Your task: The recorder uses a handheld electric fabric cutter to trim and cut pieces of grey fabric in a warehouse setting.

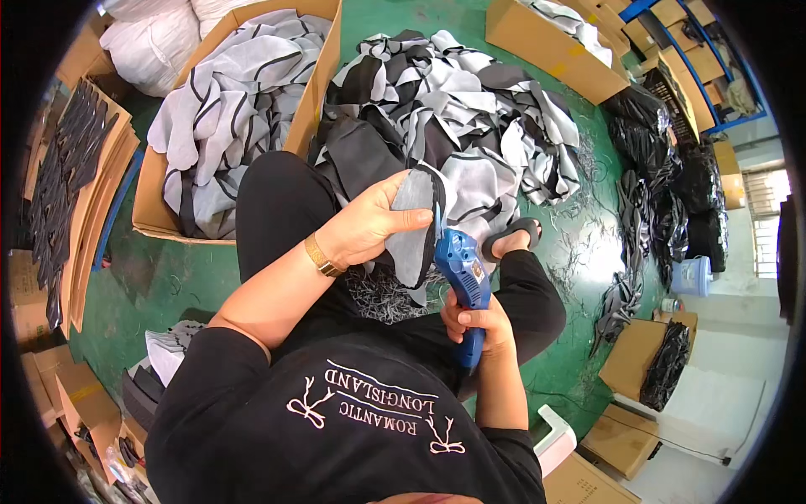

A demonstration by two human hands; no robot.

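Observation:
My left hand [365, 225] pinches a curved, sole-shaped grey fabric piece [410, 244] with a black edge, thumb on top. Closed around the handle of blue electric scissors [462, 267] is my right hand [483, 323]. The scissors' tip lies at the black edge of the piece, close to my left thumb. Whether the blades are cutting cannot be seen. Just beyond my hands, a large heap of grey, white and black fabric pieces [445, 92] covers the floor. Thin dark trimmings [378, 298] lie below the held piece.
A cardboard box [323, 80] full of similar pieces stands at the left. Another box [554, 55] is at the far right. Black plastic bags [646, 143] line the right side near a light blue bucket [691, 275]. More trimmings are scattered over the green floor [558, 344].

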